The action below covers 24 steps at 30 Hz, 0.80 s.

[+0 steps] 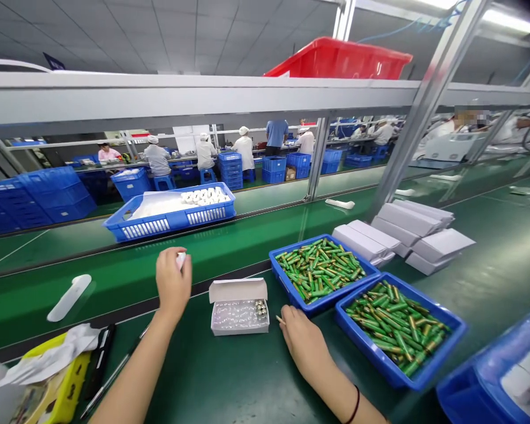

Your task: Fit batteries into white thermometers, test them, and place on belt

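Observation:
My left hand (171, 285) is raised over the green belt's near edge. Its fingers are closed round a small white piece (181, 259), mostly covered by them. An open white box (239, 331) lies between my hands, its lid flap standing up; inside are clear plastic with rounded pockets and several shiny metal ends at the right. My right hand (304, 343) rests beside the box with its fingers curled together. A small pale tip shows at them, too small to name. Close by are two blue trays (287, 290) (457, 338) of green cylinders (320, 268) with gold-coloured ends.
White boxes (441, 244) are stacked at the right. A blue basket (168, 224) with white parts stands across the belt (128, 265), which carries white handle-shaped pieces (69, 298). A yellow tray (73, 377) and a pen (119, 368) lie front left. A metal post (424, 112) rises at right.

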Tool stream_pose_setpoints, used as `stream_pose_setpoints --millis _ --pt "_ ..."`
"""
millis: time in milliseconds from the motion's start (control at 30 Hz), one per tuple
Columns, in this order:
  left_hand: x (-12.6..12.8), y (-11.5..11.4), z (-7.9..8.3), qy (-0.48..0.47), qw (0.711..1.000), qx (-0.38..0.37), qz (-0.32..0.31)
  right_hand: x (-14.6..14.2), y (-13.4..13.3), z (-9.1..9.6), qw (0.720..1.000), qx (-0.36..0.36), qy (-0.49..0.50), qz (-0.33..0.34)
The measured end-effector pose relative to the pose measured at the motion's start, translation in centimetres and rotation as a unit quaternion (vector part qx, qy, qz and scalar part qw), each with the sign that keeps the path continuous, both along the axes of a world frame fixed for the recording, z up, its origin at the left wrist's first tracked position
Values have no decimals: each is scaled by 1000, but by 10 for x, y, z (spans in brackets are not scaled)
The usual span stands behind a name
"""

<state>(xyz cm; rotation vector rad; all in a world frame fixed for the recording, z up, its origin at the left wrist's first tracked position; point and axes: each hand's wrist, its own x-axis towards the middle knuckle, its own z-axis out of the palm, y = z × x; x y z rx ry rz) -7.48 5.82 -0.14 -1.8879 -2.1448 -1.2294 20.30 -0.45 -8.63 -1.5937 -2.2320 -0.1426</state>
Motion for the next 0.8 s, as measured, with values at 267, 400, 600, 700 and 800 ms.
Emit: stream_pose_setpoints --millis 267,400,600,700,800 --pt "110 -41 -21 261 919 -92 -281 2 -2 13 989 -47 140 -30" --pt "116 -36 -33 250 924 -126 -261 2 -7 25 953 -89 290 -12" --pt "115 -40 -33 191 934 -142 -266 -1 -12 38 916 -114 383 38" --pt "112 -39 -28 99 951 -121 -268 -2 -10 34 896 -123 424 41" --pt "107 -37 -21 -70 957 -108 -258 -3 -9 29 870 -140 471 46"
